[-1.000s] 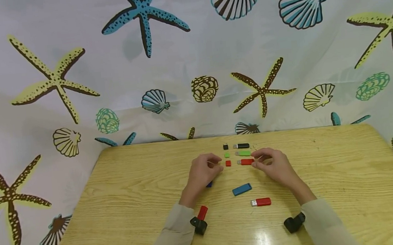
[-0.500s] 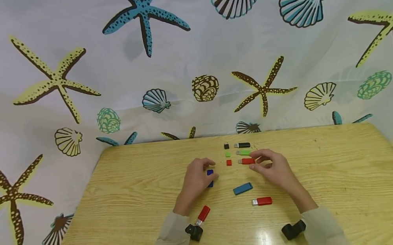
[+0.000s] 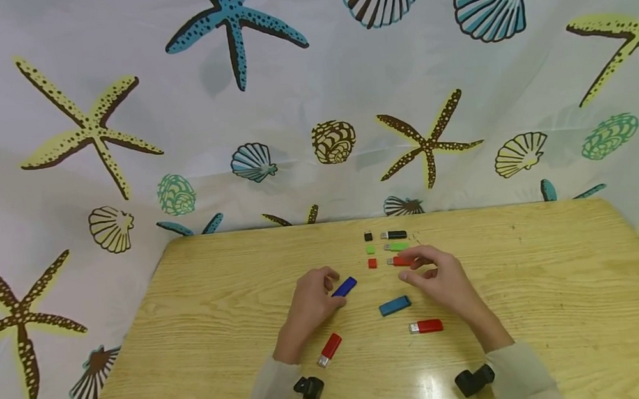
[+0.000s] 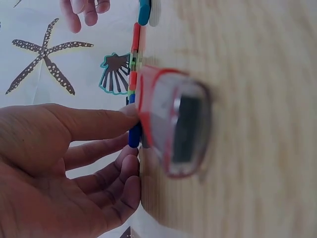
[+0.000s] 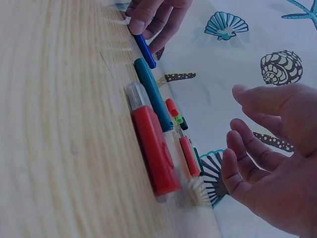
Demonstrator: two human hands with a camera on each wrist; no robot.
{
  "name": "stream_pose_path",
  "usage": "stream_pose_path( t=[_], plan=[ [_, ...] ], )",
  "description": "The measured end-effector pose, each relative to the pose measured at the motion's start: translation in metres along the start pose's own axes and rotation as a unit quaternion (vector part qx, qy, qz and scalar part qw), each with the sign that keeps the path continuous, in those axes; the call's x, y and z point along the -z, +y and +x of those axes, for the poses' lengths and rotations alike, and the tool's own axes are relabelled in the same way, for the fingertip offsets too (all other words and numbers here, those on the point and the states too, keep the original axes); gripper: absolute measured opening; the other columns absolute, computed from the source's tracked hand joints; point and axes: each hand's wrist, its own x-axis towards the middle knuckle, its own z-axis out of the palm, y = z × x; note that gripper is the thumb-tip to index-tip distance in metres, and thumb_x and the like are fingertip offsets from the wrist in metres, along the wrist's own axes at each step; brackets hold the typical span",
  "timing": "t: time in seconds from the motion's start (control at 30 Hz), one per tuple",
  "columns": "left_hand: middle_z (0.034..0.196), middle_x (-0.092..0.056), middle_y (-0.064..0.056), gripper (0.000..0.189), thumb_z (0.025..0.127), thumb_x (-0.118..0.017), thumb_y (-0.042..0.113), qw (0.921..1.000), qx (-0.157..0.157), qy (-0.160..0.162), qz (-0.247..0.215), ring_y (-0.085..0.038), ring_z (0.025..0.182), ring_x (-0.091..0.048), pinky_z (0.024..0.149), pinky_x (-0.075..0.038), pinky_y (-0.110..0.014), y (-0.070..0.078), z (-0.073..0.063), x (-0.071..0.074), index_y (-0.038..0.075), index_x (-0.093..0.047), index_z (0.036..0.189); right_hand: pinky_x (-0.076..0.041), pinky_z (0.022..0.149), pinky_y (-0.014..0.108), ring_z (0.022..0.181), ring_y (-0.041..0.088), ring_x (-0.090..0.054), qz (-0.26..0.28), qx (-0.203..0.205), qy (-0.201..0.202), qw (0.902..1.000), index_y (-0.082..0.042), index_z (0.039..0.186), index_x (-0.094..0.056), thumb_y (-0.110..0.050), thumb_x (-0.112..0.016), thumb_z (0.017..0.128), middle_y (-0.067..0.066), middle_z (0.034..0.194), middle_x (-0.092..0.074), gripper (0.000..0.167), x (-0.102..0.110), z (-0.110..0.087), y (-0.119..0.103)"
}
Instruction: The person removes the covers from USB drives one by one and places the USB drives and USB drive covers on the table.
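Observation:
My left hand (image 3: 313, 298) pinches the near end of a dark blue USB stick (image 3: 346, 286) between thumb and fingers; the stick lies slanted. The right wrist view also shows the blue stick (image 5: 144, 51) under those fingertips. My right hand (image 3: 442, 277) holds nothing, fingers loosely bent and thumb apart, beside a red uncapped USB stick (image 3: 399, 261). Between the hands lies a teal USB stick (image 3: 395, 306). Closer to me are a red USB stick (image 3: 426, 326) on the right and another red USB stick (image 3: 329, 350) by my left wrist.
At the back, a black USB stick (image 3: 395, 234) and a green USB stick (image 3: 396, 246) line up with the red one. To their left sit a black cap (image 3: 368, 236), a green cap (image 3: 370, 250) and a red cap (image 3: 372, 263). A patterned cloth (image 3: 297, 92) hangs behind the table.
My left hand has drawn back from the caps toward me and taken the dark blue stick, which has turned from upright to slanted. My right hand has shifted slightly left.

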Motion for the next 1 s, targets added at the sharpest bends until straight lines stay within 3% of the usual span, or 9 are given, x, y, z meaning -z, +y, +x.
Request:
stream_pose_path(
  t=[0.27, 0.53, 0.73, 1.0],
  plan=[
    [0.086, -0.066, -0.007, 0.015, 0.085, -0.082, 0.000, 0.9999, -0.015, 0.002, 0.001, -0.017, 0.077, -0.058, 0.070, -0.053, -0.033, -0.002, 0.000, 0.001, 0.001, -0.072, 0.097, -0.056, 0.086, 0.047, 0.105, 0.030, -0.063, 0.018, 0.005, -0.015, 0.9997, -0.007, 0.123, -0.071, -0.012, -0.078, 0.093, 0.016, 0.121, -0.069, 0.032, -0.011, -0.004, -0.007],
    [0.088, -0.066, -0.006, 0.014, 0.086, -0.080, 0.000, 0.9997, -0.021, -0.014, -0.003, -0.016, 0.078, -0.058, 0.070, -0.053, -0.033, 0.000, -0.007, 0.002, 0.002, -0.074, 0.097, -0.056, 0.085, 0.039, 0.105, 0.031, -0.063, 0.028, -0.002, -0.019, 0.9994, -0.011, 0.123, -0.071, -0.011, -0.079, 0.092, 0.014, 0.120, -0.069, 0.032, -0.018, -0.006, -0.016],
    [0.091, -0.068, -0.005, 0.013, 0.086, -0.080, 0.000, 0.9992, -0.037, -0.017, -0.004, -0.017, 0.080, -0.059, 0.075, -0.054, -0.035, 0.008, -0.012, 0.005, 0.003, -0.074, 0.097, -0.057, 0.084, 0.039, 0.105, 0.036, -0.063, 0.032, 0.018, -0.025, 0.9990, -0.008, 0.124, -0.071, -0.010, -0.079, 0.091, 0.014, 0.119, -0.068, 0.034, -0.023, -0.008, -0.019],
    [0.094, -0.068, -0.006, 0.012, 0.089, -0.077, 0.000, 0.9954, -0.056, -0.027, -0.074, -0.017, 0.083, -0.065, 0.077, -0.058, -0.036, 0.018, -0.018, 0.010, 0.005, -0.073, 0.099, -0.058, 0.082, 0.040, 0.104, 0.035, -0.064, 0.025, 0.039, -0.033, 0.9984, -0.011, 0.123, -0.072, -0.009, -0.080, 0.091, 0.010, 0.118, -0.069, 0.034, -0.028, -0.010, -0.024]
  ],
)
